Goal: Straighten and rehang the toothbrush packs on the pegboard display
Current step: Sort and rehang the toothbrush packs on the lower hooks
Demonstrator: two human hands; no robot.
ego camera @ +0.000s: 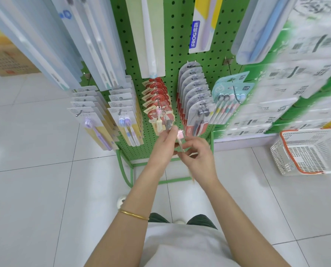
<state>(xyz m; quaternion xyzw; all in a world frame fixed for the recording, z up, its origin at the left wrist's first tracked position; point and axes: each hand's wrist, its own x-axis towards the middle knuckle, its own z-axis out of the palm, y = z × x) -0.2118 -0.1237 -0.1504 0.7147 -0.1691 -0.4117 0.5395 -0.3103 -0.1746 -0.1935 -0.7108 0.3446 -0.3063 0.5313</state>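
Gold bangle (133, 215) on my left wrist. Left grip (163, 145) and right grip (198, 158) both pinch one pink toothbrush pack (180, 137), unhung, low before the green pegboard (182, 60). Red packs (157, 93) crowd just behind it. Basket (280, 158) on the floor, right.

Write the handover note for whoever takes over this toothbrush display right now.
Left grip: pinches the top of the pink toothbrush pack, which is off any hook.
Right grip: fingers curled round that pack's lower end.
The pack is held low before the green pegboard, between the red packs and the grey packs.
Done: both those rows hang on their hooks.
Left: rehang the held pack; the pastel multipack looks tilted and probably wants straightening.
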